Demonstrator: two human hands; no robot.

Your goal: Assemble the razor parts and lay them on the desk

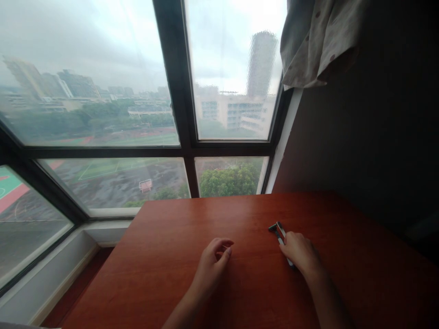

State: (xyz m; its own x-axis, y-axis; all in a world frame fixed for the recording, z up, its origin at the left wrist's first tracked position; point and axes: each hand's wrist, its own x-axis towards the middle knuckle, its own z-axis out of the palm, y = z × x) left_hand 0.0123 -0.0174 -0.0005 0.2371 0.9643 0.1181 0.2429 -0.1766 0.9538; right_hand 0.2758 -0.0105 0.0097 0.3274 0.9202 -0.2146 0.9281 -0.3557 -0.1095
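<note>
Above the reddish-brown wooden table (164, 256), my left hand (214, 260) is loosely curled, with a gap between the thumb and the fingertips. No held thing shows in it, though the inside of the curl is partly hidden. To the right, my right hand (302, 251) is closed around a slim silver-and-black tool (281, 238). A dark crosswise head is at the tool's far end, and its grey end sticks out below my fingers. The tool lies low against the tabletop; whether it touches the wood I cannot tell. Its middle is covered by my fingers.
Large dark-framed windows (187, 91) rise behind the table, with buildings, trees and a sports ground outside. Cloth with buttons (318, 45) hangs at the upper right. A dark wall (360, 137) borders the right side. A low white ledge (65, 269) runs along the left.
</note>
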